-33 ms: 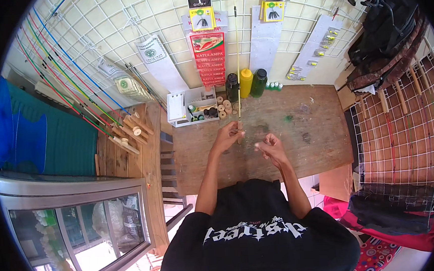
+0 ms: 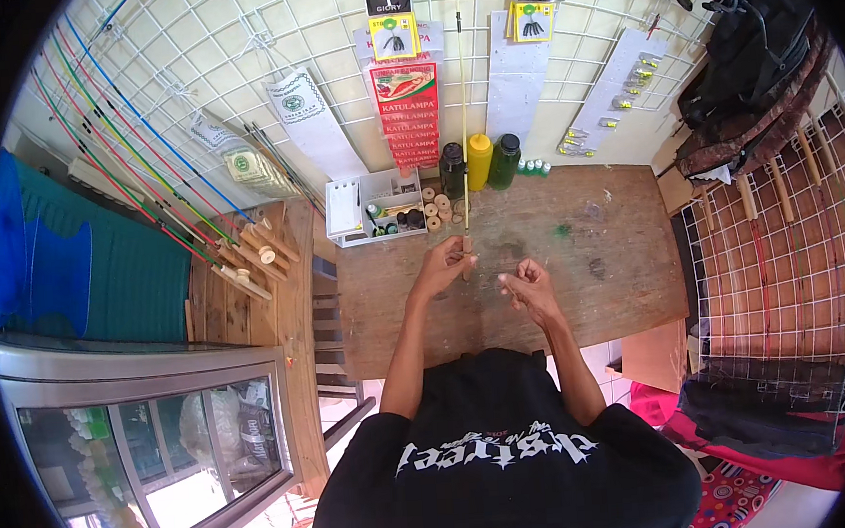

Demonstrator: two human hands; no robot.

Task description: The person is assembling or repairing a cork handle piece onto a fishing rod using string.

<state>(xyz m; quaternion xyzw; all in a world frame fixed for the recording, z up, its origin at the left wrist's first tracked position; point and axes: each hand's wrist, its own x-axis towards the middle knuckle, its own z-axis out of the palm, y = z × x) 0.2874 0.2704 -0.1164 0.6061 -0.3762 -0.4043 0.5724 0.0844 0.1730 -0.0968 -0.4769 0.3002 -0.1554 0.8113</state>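
My left hand (image 2: 440, 271) is closed round the short handle of a thin, pale yellow fishing rod (image 2: 462, 97). Its blank points away from me, over the bench and up in front of the wall grid. To the right of the handle, my right hand (image 2: 533, 292) hovers over the wooden bench (image 2: 588, 283), apart from the rod. Thumb and fingers there are pinched together; anything between them is too small to make out. Beyond my left hand, several round cork rings (image 2: 431, 209) lie beside a white organizer box (image 2: 347, 211) with small bottles and parts.
A yellow squeeze bottle (image 2: 479, 162), a dark green bottle (image 2: 505, 162) and a black bottle (image 2: 452, 170) stand at the bench's back edge. Coloured rods (image 2: 146, 174) lean at left above a glass cabinet (image 2: 154, 464). Packets hang on the white wire grid (image 2: 311, 19).
My right hand has shifted very slightly, its pinched fingertips a little farther right. The left hand and the rod stay where they were.
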